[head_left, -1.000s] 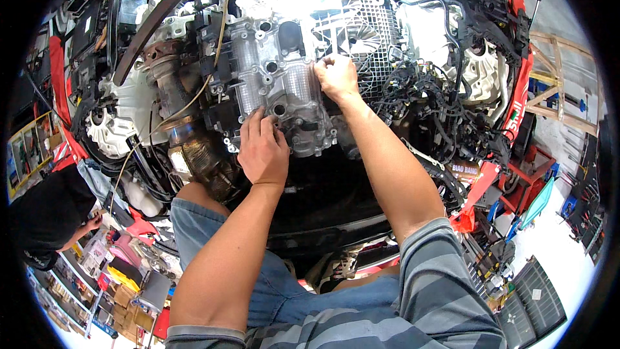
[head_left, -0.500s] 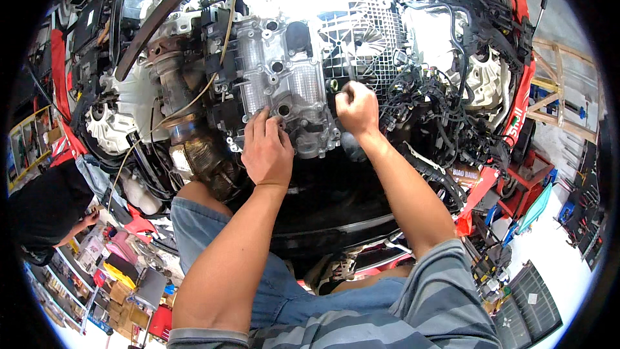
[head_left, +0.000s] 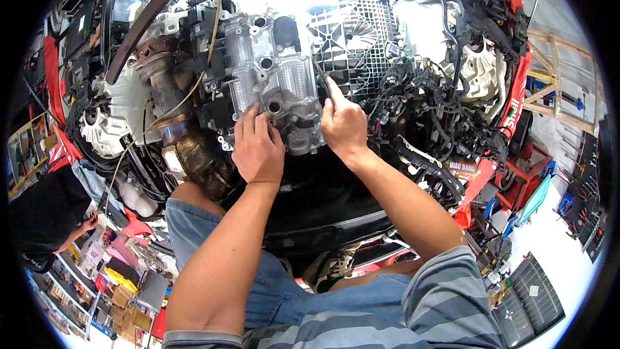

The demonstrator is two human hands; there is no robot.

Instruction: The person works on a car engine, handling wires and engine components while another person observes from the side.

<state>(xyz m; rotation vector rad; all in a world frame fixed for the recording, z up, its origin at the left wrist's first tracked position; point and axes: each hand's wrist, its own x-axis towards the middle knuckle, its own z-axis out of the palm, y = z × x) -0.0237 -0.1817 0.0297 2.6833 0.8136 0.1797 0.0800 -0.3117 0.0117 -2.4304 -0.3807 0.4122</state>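
Note:
A silver metal valve cover (head_left: 290, 84) with several round holes lies on top of the engine in front of me. My left hand (head_left: 258, 148) rests on its near left part, fingers slightly bent and holding nothing. At the cover's right edge, my right hand (head_left: 344, 119) grips a thin dark rod-like tool (head_left: 321, 74), index finger stretched along it. The tool points away from me, between the cover and a ribbed black grid-like part (head_left: 352, 39). Its tip is hard to make out, and my fingers hide its lower end.
Left of the cover are a rusty exhaust pipe (head_left: 169, 90) and a thin yellowish cable (head_left: 194, 90). Black wiring harnesses (head_left: 420, 100) crowd the right side. A dark curved strip (head_left: 145, 29) crosses the upper left. A person in black (head_left: 48, 220) is at the far left.
My right hand has shifted slightly left and nearer to me, and its index finger now extends along the thin tool. My left hand stays on the cover. The view has shifted slightly.

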